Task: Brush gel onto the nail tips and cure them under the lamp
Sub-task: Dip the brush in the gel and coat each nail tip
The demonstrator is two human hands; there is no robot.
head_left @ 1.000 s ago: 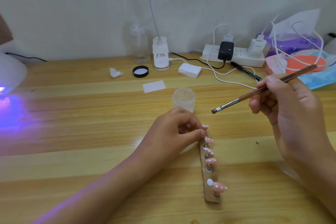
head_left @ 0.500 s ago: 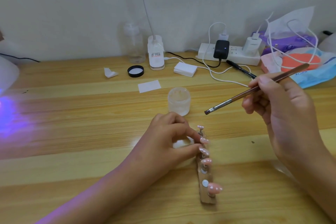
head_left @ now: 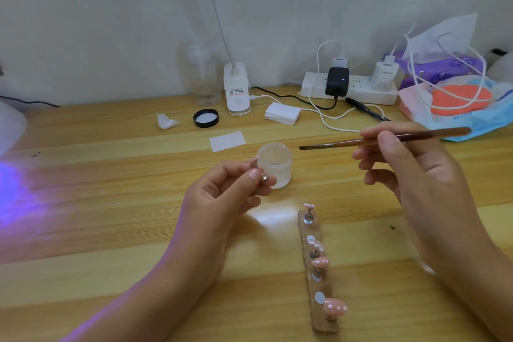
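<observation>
My left hand [head_left: 222, 200] pinches a small metal peg with a nail tip [head_left: 256, 165] on it, lifted above the table just left of the open gel jar [head_left: 277, 165]. My right hand [head_left: 410, 175] grips a brown brush [head_left: 388, 139] held level, its bristle end pointing left above the jar. A wooden holder strip [head_left: 319, 272] lies in front of me with several pink nail tips on pegs; one white-dotted tip [head_left: 334, 309] sits at its near end. The white curing lamp [head_left: 11, 125] is at the far left edge, casting purple light on the table.
The jar's black lid [head_left: 206, 118], a white paper slip [head_left: 227, 141], a stack of white pads [head_left: 282, 113] and a clear bottle [head_left: 204, 78] lie behind the jar. A power strip [head_left: 349, 90] with chargers, loose cables, a pen [head_left: 366, 112] and bags occupy the back right.
My left hand has pulled one pegged nail tip off the holder strip and raised it beside the jar. My right hand has levelled the brush and moved it slightly left.
</observation>
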